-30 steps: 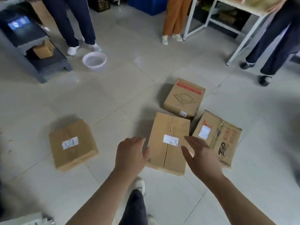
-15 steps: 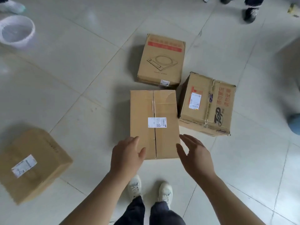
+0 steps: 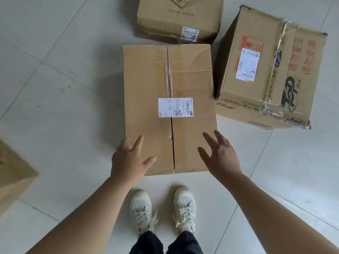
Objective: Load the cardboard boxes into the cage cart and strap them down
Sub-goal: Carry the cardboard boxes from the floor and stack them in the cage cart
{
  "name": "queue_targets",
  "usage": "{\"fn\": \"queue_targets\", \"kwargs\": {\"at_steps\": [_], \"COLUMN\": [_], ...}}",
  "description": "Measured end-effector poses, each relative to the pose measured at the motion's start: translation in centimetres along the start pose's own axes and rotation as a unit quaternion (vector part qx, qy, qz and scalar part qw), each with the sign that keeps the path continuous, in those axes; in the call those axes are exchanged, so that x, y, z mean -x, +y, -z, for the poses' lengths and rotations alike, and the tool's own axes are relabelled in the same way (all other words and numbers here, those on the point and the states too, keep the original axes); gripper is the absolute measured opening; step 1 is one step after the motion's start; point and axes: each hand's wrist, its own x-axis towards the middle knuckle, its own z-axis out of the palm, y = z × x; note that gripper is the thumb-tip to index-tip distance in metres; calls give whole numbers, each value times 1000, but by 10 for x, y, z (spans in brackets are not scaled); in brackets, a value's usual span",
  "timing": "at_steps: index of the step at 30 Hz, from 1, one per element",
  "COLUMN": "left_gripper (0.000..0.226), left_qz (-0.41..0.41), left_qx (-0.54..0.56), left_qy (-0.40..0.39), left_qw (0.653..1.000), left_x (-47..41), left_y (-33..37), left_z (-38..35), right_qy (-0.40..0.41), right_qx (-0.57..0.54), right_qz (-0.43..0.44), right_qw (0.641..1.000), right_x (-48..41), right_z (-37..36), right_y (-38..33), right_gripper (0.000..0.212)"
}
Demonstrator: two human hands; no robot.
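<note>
We reach down over the long plain brown cardboard box (image 3: 150, 85) with a white shipping label (image 3: 175, 107), which lies flat on the pale tiled floor (image 3: 64, 107) just beyond our white sneakers (image 3: 141, 208). Our left hand (image 3: 128, 160) hangs at its near left corner and our right hand (image 3: 220, 158) at its near right edge. The hands are apart, fingers spread, gripping nothing; we cannot tell whether they touch it. A red-printed taped carton (image 3: 271, 70) sits just beside it on the right.

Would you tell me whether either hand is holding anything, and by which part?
Nothing is held: the left hand and right hand are open over the near end of the middle cardboard box.
</note>
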Motion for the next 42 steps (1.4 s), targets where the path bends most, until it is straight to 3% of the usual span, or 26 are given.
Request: {"fn": "queue_targets", "kwargs": {"at_steps": [6,13,18,26,32,42], "left_gripper": [92,105,104,91,86,84], "left_qz": [37,45,75,96,132,177], "left_qx": [-15,157,153,134,86,102], "left_qy": [-4,32,41,86,82,120], "left_qw": [999,986,985,983,984,971], "left_x": [-42,-49,-49,-32,5,129], "left_y": [-28,-41,-31,-24,-22,-42], "left_z": [-69,-99,-90,-6,83,225], "right_qy": [-8,39,75,120,58,56], "right_qx": [27,-128,-144,-114,-79,-61], "right_qz": [-35,-69,-86,-94,-105,-25], "right_qw": [999,989,983,982,990,996], "right_x": [-39,-62,-65,-49,-17,57], "right_z": [-74,-104,-101,-29,41,164], "right_y": [46,70,62,15,-36,-143], "right_gripper": [62,71,69,63,66,63]}}
